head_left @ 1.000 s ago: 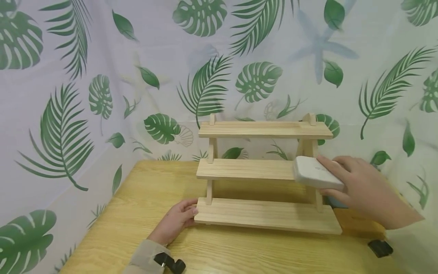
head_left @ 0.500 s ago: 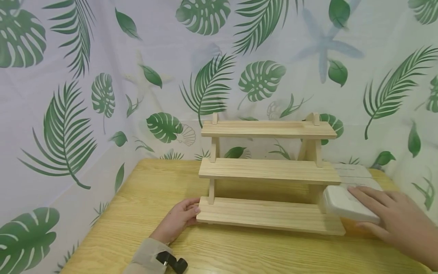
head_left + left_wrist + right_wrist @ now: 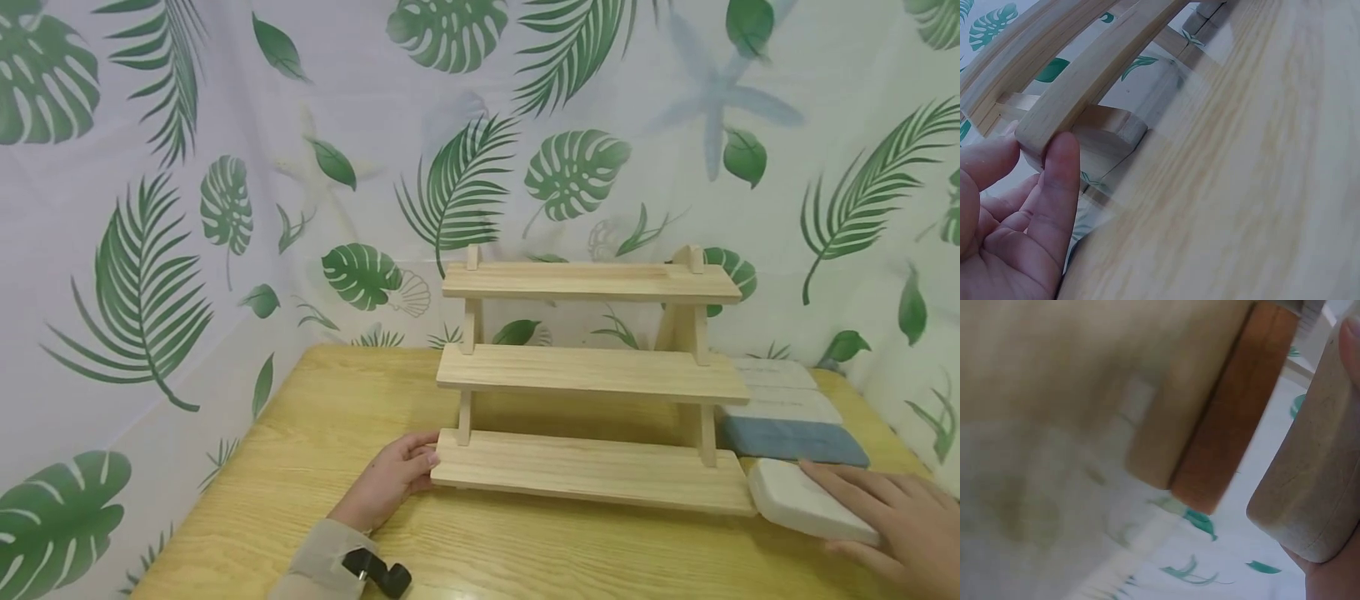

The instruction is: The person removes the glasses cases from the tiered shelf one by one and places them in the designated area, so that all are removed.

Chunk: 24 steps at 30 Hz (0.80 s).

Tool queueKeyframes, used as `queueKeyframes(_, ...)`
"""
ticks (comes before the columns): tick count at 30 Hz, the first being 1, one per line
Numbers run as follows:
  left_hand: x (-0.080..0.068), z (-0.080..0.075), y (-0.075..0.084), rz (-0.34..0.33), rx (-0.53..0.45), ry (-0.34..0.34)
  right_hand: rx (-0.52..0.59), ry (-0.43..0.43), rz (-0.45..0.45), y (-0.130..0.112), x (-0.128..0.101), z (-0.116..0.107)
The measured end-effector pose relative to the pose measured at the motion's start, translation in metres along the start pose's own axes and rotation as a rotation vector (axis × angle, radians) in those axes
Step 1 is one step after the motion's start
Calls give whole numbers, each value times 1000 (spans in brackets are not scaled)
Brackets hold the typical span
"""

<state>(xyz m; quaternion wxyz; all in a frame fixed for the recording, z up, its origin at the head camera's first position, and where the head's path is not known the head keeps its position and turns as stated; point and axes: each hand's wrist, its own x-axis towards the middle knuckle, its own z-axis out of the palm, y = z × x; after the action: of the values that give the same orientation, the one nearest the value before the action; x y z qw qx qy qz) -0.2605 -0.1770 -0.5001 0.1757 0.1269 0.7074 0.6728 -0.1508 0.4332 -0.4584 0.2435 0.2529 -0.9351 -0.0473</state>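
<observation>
A three-tier wooden display shelf (image 3: 592, 371) stands on the table. My left hand (image 3: 392, 481) pinches the left end of its bottom board (image 3: 1079, 94) between thumb and finger. My right hand (image 3: 900, 517) grips a white rounded rectangular block (image 3: 813, 502) by its sides, just right of the bottom board's right end. In the right wrist view the white block (image 3: 1310, 469) is apart from an orange block (image 3: 1235, 412). That orange block is hidden in the head view.
Right of the shelf, a blue flat block (image 3: 795, 440) lies in front of whitish flat blocks (image 3: 780, 392). A leaf-print cloth (image 3: 360, 100) hangs behind and to the left of the wood-grain table (image 3: 300, 467).
My right hand has carried the white block right and down, from in front of the middle board to beside the bottom board. The blue and whitish blocks came into view. My left hand stays put.
</observation>
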Motion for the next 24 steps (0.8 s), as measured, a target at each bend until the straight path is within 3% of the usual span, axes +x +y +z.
queueKeyframes(5, 1, 1, -1, -3, -9, 5, 60, -4, -5, 1, -14, 8)
queueKeyframes(9, 1, 1, 0, -2, -17, 6, 89, -63, 44, 2, -24, 11)
queueKeyframes(16, 1, 0, 1, 6, -13, -9, 70, -73, -51, 11, -31, 24)
queueKeyframes(21, 2, -1, 0, 7, -11, -13, 75, -211, 51, 8, -33, 26)
queueKeyframes(24, 2, -1, -1, 7, -12, -11, 96, -222, 69, 9, -31, 24)
